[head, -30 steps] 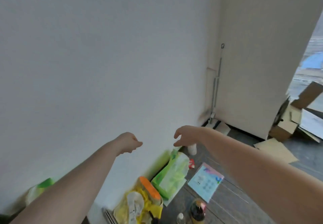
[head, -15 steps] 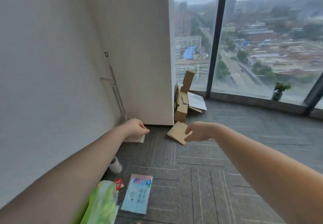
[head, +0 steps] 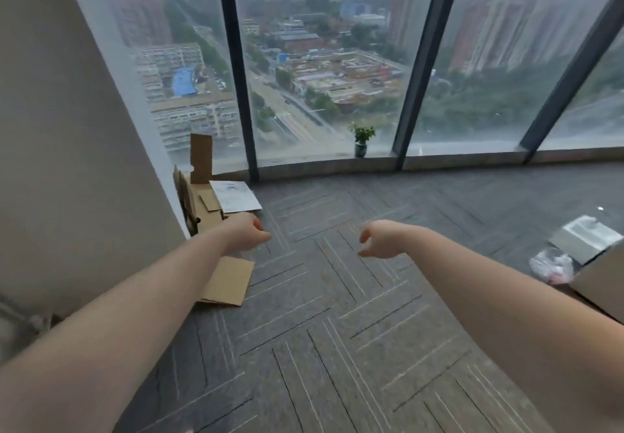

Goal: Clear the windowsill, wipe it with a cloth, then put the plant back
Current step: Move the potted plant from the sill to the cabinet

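Both my hands hang out in front of me with nothing in them, fingers loosely curled: my left hand [head: 248,235] and my right hand [head: 381,240], apart above the grey carpet [head: 337,348]. Far beyond them, between the two and closer to my right, the plant [head: 362,140] stands upright in its small pot on the windowsill [head: 304,164], against the glass. Just beside my left hand lie flattened cardboard [head: 228,280] and a white sheet [head: 234,196].
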Motion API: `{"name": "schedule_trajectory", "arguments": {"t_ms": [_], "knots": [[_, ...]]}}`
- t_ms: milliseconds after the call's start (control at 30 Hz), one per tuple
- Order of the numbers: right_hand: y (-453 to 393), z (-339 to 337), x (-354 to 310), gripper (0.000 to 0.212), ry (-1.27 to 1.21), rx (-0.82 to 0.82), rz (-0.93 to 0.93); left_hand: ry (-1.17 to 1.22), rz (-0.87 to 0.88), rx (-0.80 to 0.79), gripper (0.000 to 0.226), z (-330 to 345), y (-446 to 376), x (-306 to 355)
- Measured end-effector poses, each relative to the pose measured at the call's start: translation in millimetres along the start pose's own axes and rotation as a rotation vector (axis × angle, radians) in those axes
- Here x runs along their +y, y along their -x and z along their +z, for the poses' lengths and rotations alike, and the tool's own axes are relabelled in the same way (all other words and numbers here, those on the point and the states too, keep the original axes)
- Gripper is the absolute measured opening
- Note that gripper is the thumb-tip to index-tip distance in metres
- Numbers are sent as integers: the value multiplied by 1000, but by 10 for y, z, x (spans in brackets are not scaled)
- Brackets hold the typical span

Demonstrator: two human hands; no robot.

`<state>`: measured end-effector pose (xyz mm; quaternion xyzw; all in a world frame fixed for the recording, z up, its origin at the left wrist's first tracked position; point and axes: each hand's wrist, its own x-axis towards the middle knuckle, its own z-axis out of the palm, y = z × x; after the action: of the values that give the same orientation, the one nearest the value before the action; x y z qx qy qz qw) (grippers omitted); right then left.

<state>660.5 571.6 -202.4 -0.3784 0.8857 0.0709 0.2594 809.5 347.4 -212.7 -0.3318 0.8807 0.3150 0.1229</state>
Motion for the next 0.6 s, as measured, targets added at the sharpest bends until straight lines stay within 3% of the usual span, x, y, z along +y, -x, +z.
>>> {"name": "schedule_trajectory", "arguments": {"t_ms": [267, 600], "knots": [[-899, -214, 759, 48, -50, -25, 164, -110, 137, -65, 38, 15, -1274, 598], [-2896, -1015, 1448, 47, -164, -73, 89, -228, 41, -69, 39, -582, -2974, 1271]]}}
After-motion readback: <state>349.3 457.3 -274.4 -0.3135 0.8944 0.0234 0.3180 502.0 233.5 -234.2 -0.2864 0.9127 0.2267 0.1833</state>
